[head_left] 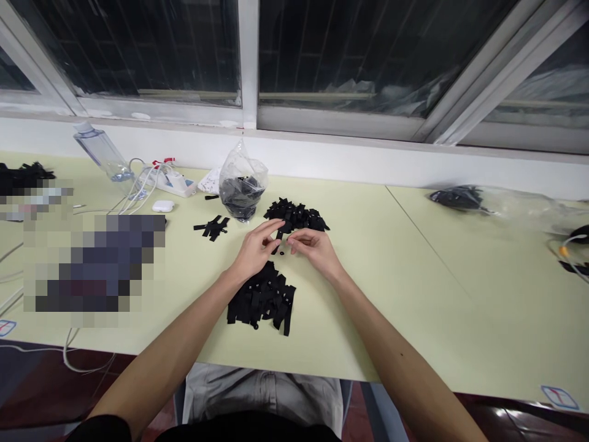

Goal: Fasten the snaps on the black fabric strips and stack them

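My left hand [254, 250] holds a short black fabric strip [277, 240] between thumb and fingers. Close by on the right, the thumb and fingertips of my right hand [315, 248] are pinched together; whatever they hold is too small to make out. A small black ring-like piece [282, 253] shows just below the fingertips. Beyond both hands lies a heap of black strips [297, 215]. Nearer to me, beside my left wrist, is a second pile of black strips [262, 298], some with small white marks.
Left of the hands are a few loose black strips [212, 227] and a clear plastic bag [243, 184] with black pieces inside. Farther left stand a white earphone case [163, 206], a power strip [177, 183] with cables and a tilted bottle [103, 150]. Another plastic bag [506, 205] lies far right.
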`<state>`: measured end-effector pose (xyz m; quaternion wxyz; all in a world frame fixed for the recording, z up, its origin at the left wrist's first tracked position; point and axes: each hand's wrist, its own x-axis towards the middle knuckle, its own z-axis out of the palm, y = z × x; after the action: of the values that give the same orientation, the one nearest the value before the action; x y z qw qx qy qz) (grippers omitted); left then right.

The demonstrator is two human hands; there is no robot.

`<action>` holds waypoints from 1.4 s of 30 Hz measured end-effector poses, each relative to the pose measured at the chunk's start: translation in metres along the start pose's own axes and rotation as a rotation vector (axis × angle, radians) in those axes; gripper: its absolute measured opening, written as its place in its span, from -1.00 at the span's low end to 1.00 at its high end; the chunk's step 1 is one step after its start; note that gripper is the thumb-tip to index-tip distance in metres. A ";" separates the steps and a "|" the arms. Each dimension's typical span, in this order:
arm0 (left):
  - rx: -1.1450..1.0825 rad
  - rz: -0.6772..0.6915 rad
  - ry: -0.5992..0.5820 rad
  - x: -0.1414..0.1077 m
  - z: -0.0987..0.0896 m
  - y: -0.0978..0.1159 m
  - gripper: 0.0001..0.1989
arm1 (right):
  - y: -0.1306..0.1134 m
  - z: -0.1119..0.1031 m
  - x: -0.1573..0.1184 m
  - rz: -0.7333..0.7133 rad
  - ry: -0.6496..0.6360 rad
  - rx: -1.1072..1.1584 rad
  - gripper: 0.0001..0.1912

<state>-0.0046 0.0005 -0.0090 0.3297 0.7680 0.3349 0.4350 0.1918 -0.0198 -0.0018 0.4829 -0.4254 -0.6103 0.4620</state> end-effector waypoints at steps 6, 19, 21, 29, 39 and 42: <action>0.054 0.039 -0.042 -0.002 0.001 0.001 -0.52 | 0.000 0.002 0.000 -0.032 0.048 0.062 -0.73; 0.119 0.098 -0.105 -0.005 0.002 0.017 -0.48 | 0.002 0.003 0.001 -0.221 0.178 -0.079 -0.94; 0.128 0.115 -0.107 -0.005 0.003 0.018 -0.48 | 0.003 0.003 0.001 -0.215 0.187 -0.064 -0.93; 0.134 0.139 -0.115 -0.006 0.002 0.023 -0.48 | -0.002 0.008 -0.002 -0.138 0.201 -0.025 -0.87; 0.143 0.123 -0.128 -0.005 0.001 0.026 -0.48 | -0.005 0.008 -0.002 -0.096 0.204 0.013 -0.83; 0.141 0.118 -0.135 -0.005 0.000 0.026 -0.48 | -0.004 0.008 -0.001 -0.058 0.209 0.059 -0.76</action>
<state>-0.0005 -0.0179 0.0094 0.2708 0.8352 0.2959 0.3762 0.1834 -0.0224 0.0007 0.5693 -0.4390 -0.5550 0.4186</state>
